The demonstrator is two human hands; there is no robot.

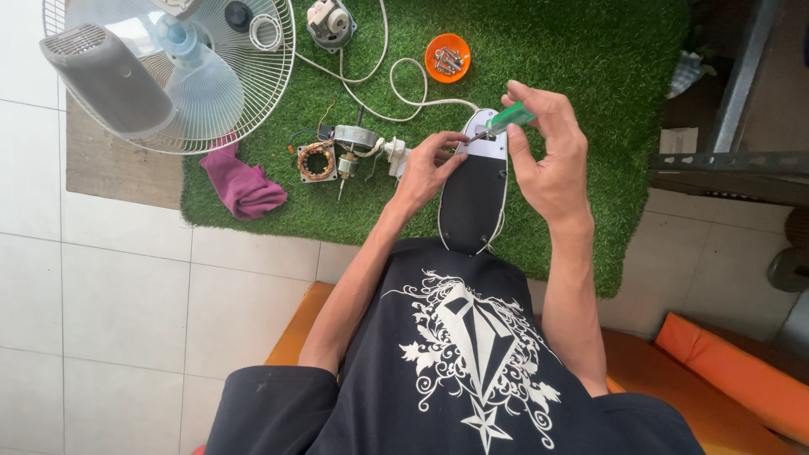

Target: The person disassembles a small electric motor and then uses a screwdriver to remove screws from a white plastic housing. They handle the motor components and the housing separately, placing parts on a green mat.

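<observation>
Held upright over the green turf mat [590, 101]: a dark oval fan housing [474, 195], long axis running 12 to 6 o'clock, light cap end at 12. Right hand [548, 160] pinching a green-handled screwdriver [508, 120], shaft slanting toward 8 o'clock, tip at the cap. Left hand [428, 166] steadying that same end from 9 o'clock, fingers pressed against the rim, possibly on a screw, too small to tell. Motor parts [337, 156] lying at 9 o'clock, orange screw bowl [447, 57] at 12.
</observation>
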